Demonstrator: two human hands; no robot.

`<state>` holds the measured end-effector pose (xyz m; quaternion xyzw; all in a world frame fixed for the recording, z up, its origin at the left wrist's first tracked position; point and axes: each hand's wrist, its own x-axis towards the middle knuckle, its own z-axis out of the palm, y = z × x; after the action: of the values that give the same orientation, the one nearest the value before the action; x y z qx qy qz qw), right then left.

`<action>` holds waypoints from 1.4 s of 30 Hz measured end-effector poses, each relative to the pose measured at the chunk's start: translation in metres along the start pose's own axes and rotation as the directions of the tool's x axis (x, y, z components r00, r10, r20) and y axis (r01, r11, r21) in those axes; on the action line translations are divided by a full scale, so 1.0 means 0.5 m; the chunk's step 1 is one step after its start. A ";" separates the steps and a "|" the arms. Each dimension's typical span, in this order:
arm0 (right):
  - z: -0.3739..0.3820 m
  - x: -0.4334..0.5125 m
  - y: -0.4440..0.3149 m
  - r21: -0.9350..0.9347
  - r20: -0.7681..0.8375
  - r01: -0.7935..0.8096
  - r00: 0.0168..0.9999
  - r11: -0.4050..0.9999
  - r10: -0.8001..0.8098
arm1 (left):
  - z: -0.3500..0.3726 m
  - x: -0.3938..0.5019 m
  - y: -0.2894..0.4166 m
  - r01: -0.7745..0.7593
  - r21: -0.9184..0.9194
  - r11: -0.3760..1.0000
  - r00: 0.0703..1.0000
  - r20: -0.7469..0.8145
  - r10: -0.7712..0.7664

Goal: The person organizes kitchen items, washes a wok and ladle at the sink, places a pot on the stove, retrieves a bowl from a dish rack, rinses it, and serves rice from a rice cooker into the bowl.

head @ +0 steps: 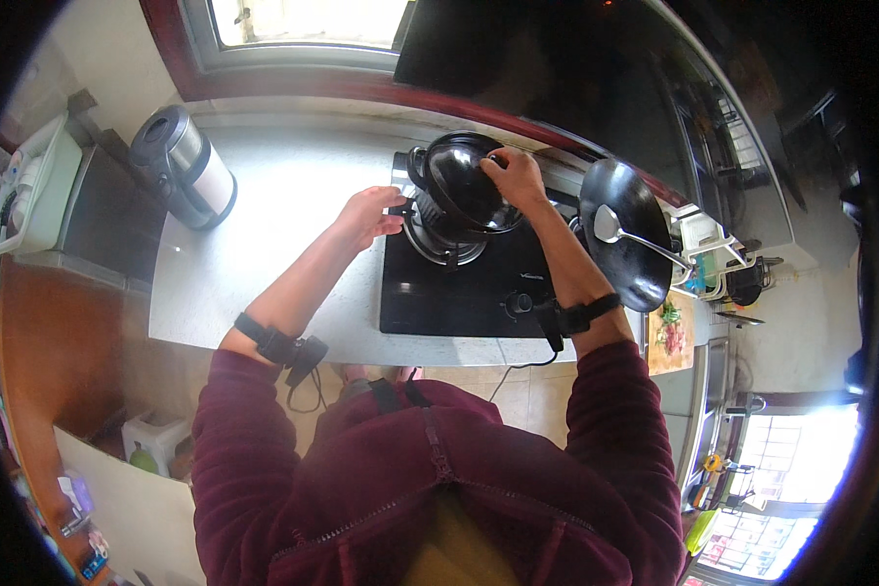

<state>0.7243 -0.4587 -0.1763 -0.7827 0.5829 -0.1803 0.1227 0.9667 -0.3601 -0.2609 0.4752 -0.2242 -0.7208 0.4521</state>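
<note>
A black pot [432, 212] sits on the left burner of the black glass gas cooktop [454, 300]. Its glossy dark lid [461, 176] looks tilted, and covers most of the pot from my view. My right hand [515, 176] grips the lid by the knob on its top. To the left of the pot, my left hand [372, 214] hovers with thumb and fingers apart, close to the pot's side and the burner ring. Whether its fingertips touch anything there is hard to tell. A loop handle [416, 167] stands out at the pot's upper left.
On the right burner a black wok [626, 234] leans steeply, with a metal spatula [630, 233] in it. An electric kettle [183, 168] stands on the white countertop [286, 168]. Chopped food lies on a wooden board [680, 351] at right. The range hood [557, 80] overhangs the cooktop.
</note>
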 end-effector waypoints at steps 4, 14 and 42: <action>-0.001 -0.007 0.010 -0.023 -0.005 -0.054 0.999 0.998 0.054 | -0.011 -0.010 -0.011 0.020 -0.033 0.999 1.000 0.000 -0.020; -0.006 -0.016 -0.006 -0.112 -0.117 -0.022 0.993 0.993 0.009 | -0.026 -0.063 -0.005 0.039 0.030 0.999 0.999 -0.022 -0.038; 0.041 -0.319 0.021 0.407 0.215 0.197 0.928 0.892 -0.303 | -0.225 -0.424 -0.191 -0.170 -0.001 0.986 0.819 -0.557 0.141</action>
<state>0.6830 -0.3095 -0.2215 -0.8305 0.4082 -0.1940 0.3257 1.0542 -0.1179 -0.2810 0.6323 -0.1034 -0.5183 0.5665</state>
